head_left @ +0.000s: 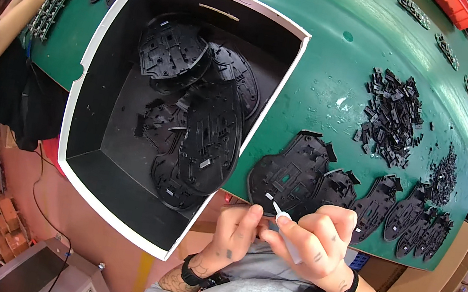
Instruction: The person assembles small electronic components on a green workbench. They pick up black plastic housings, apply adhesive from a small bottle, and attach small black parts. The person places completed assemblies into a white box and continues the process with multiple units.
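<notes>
My right hand [321, 239] is closed around a slim white squeeze tube [292, 246]. The tube's narrow nozzle points at the near part of a black plastic shell [287, 171], close to a small white patch on it. That shell lies at the table's near edge, its moulded inner side up. My left hand [234, 233] is closed, thumb raised, beside the shell's near rim; whatever its fingers pinch is hidden. More black shells [374, 207] stand in an overlapping row to the right of my right hand.
A white-rimmed black box [123, 133] holding several black shells stands at left. On the green table [326, 49] lie a heap of small black parts [392, 117], a pile of tinier pieces [443, 176] and circuit boards [412, 10]. Another person's arm [22, 15] is at far left.
</notes>
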`<state>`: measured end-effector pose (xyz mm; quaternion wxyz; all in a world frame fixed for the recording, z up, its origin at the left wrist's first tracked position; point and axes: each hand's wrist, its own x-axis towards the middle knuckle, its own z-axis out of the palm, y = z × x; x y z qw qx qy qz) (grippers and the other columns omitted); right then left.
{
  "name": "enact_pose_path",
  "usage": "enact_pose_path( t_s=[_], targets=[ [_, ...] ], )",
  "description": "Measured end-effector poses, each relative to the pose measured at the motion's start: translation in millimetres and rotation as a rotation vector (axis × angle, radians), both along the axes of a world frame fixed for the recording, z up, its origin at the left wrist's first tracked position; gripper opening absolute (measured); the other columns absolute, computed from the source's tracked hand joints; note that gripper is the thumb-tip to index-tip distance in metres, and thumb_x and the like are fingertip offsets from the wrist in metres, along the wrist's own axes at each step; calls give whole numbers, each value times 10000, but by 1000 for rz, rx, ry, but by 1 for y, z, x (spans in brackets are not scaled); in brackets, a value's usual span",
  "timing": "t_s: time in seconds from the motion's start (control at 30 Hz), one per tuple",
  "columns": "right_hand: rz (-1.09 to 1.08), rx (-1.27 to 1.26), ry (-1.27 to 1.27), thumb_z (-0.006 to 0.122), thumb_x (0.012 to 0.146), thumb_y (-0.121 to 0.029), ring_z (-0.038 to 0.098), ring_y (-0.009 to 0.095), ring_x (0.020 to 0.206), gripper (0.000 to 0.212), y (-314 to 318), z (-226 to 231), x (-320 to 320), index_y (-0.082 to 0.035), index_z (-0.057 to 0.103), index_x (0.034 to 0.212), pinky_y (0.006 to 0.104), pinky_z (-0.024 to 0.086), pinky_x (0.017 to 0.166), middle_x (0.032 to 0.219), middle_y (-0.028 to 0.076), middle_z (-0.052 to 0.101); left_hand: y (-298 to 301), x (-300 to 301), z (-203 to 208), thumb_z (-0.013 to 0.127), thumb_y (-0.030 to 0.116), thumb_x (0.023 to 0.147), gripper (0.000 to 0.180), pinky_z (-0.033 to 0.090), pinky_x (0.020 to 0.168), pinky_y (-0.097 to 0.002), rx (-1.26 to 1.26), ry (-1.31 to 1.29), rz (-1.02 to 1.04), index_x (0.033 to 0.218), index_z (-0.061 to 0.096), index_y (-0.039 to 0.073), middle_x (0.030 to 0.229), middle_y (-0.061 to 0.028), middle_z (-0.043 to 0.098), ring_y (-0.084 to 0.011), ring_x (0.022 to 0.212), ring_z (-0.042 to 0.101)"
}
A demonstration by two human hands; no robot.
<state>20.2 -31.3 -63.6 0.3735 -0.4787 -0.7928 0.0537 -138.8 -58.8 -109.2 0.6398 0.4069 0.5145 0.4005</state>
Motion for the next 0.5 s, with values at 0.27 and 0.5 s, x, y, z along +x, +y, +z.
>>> enact_pose_path(
  t_s=[0.27,0.5],
  targets=[
    [-2,-32,-24,830,679,-287,513,180,719,306,4,-1,-3,-137,677,897,332,338,642,718,-46,506,3,-3,0,397,290,1049,527,367,480,-277,15,34,-40,683,624,-14,565,-26,570,-84,512,498],
    [-42,-68,16,851,654,-266,501,197,704,381,4,5,2,-111,691,962,332,371,667,723,-28,530,3,-3,4,420,235,1023,451,397,493,-286,2,50,-64,745,665,-21,562,-46,569,-112,503,525]
  ],
)
